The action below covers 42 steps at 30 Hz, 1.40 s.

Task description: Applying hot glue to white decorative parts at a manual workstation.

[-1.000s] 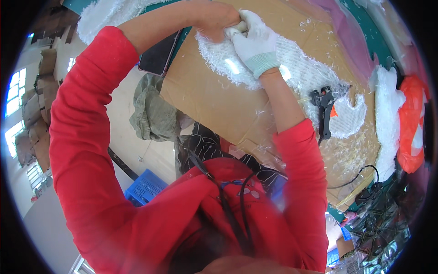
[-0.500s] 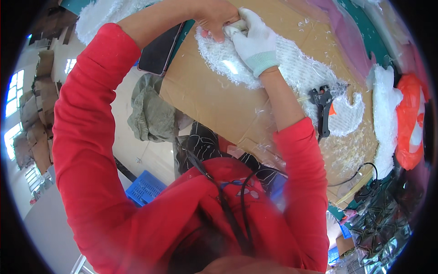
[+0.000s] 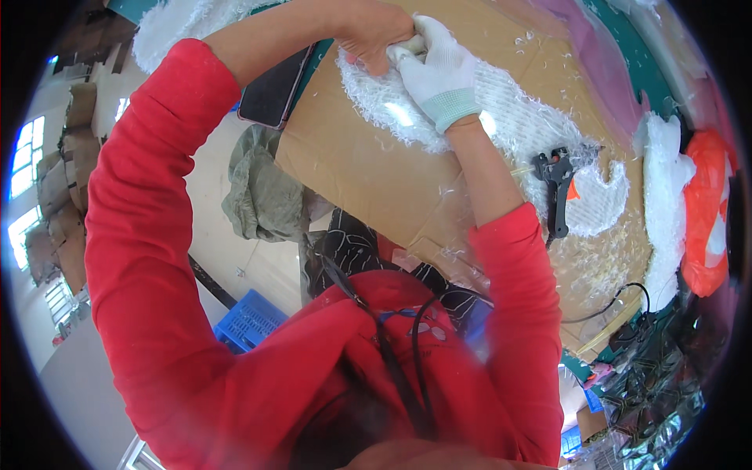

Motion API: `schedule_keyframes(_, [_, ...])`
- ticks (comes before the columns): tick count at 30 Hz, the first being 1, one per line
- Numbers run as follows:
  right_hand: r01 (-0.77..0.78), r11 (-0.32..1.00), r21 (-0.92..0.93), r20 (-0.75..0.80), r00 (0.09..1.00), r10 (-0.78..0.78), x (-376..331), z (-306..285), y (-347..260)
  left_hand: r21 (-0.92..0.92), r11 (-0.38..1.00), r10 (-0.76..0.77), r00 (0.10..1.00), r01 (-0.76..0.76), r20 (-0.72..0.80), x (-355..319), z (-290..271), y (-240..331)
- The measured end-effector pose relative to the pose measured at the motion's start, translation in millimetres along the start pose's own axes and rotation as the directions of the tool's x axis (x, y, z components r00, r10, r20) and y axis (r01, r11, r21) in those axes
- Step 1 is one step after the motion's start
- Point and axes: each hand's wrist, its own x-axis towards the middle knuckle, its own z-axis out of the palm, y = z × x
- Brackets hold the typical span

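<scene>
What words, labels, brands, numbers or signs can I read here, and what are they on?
None can be read.
Red top: a small chest print, too blurred to read.
Phone: dark, no writing visible.
Orange-red bag: pale patch, no readable writing.

I look out through the left lens of a head-worn fisheye pair, aimed steeply down over the wearer's red top (image 3: 329, 345). That top fills the lower middle of the frame, close to the lens; the left hand (image 3: 377, 35) and right hand (image 3: 445, 74) sit farther off at upper centre. My wide field takes in tilted windows (image 3: 28, 159) at the left rim, and the corners go black.
</scene>
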Motion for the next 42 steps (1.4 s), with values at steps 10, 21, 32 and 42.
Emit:
schedule_keyframes(10, [0.008,0.998,-0.055,0.006,1.000,-0.008,-0.3,-1.3,-1.0,0.066,0.985,0.165,0.979,-0.158,-0.122,2.0,8.9,-8.2])
schedule_keyframes(21, [0.017,1.000,0.017,-0.003,1.000,-0.017,-0.8,0.7,-2.3,-0.008,0.996,0.093,0.994,-0.093,0.054,3.7,-5.8,-18.7])
schedule_keyframes(32, [0.187,0.972,-0.141,0.027,0.982,-0.185,0.8,2.6,2.4,-0.181,0.983,-0.068,0.898,-0.014,-0.436,-29.5,36.5,-22.0])
schedule_keyframes(42, [0.115,0.993,-0.007,-0.004,0.993,-0.115,0.2,4.8,10.9,-0.129,0.991,-0.096,0.830,0.029,-0.550,-26.4,52.0,-23.5])
